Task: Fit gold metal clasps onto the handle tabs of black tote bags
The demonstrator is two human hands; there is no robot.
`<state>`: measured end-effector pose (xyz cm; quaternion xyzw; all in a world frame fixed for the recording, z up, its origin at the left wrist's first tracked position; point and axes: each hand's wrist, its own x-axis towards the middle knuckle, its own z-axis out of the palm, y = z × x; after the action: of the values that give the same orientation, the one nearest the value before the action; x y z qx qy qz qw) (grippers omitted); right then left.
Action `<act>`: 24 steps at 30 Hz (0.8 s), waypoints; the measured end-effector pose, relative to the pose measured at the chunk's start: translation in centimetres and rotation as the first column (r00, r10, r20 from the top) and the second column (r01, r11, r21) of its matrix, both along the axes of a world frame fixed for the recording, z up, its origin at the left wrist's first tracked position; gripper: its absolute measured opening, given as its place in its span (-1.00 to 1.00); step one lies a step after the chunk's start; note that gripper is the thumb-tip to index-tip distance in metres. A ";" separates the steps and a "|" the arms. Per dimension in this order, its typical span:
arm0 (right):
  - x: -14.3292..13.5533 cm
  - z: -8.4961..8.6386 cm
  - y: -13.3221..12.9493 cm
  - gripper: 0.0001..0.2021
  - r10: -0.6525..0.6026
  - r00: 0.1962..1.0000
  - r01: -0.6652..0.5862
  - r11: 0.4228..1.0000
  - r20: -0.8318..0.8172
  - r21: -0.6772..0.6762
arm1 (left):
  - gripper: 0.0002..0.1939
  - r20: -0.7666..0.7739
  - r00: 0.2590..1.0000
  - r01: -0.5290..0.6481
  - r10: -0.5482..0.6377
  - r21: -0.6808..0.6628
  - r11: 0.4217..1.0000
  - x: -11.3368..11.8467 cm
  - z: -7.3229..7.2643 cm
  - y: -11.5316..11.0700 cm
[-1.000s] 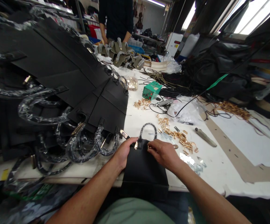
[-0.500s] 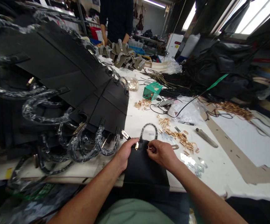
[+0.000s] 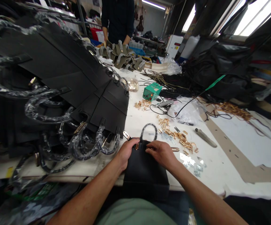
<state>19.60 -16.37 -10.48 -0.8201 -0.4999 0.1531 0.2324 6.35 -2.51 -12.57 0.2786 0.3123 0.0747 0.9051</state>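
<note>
Head view shows the small black leather bag panel (image 3: pixel 145 170) lying directly in front of you, at the near edge of the white worktop (image 3: pixel 219 165), with its lower part hanging over that edge toward your body. Its long axis runs away from you, and the top end carries a plastic-wrapped black loop handle (image 3: pixel 149 128) that points to the far side. Both your hands sit on this top end. Your left hand (image 3: pixel 126 151) pinches the left corner, close to a gold metal fitting (image 3: pixel 137 146). Your right hand (image 3: pixel 162 153) presses the top edge with curled fingers; I cannot tell if it holds a small part. Both are equally near. The panel looks matte, flat and stiff. A scatter of small gold metal clasps (image 3: pixel 179 137) lies just to the right, and a pile of black bag panels with wrapped handles (image 3: pixel 79 103) is on the left.
</note>
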 end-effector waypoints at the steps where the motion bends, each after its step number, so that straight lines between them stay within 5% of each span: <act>1: -0.1 0.0 0.0 -0.88 -0.002 1.000 0.002 1.000 0.000 0.004 | -0.76 -0.004 1.000 0.001 -0.001 0.004 1.000 0.0 0.0 0.0; 5: -0.5 0.2 -0.5 -0.84 0.079 0.997 -0.079 0.995 -0.002 0.059 | -0.77 0.005 1.000 -0.011 0.011 0.001 1.000 -0.1 0.3 -0.3; 11: -1.0 -0.8 -1.3 -0.85 -0.067 0.997 0.075 0.970 -0.041 0.230 | -0.78 0.052 0.998 -0.044 0.040 0.087 0.995 -0.4 -0.1 -0.6; 17: -1.2 -0.9 -1.1 -0.89 0.050 0.994 -0.066 0.982 0.094 0.179 | -0.75 0.058 0.997 -0.051 0.042 0.162 0.985 -0.3 0.3 -0.7; 24: -1.4 -0.4 -1.4 -0.90 0.029 0.998 -0.039 0.982 0.057 0.186 | -0.70 0.039 0.999 0.011 -0.027 0.353 0.935 -0.5 0.3 -0.8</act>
<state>18.18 -17.78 -10.90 -0.7898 -0.5323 0.0870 0.2922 5.80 -3.28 -12.23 0.4379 0.2717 0.1266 0.8476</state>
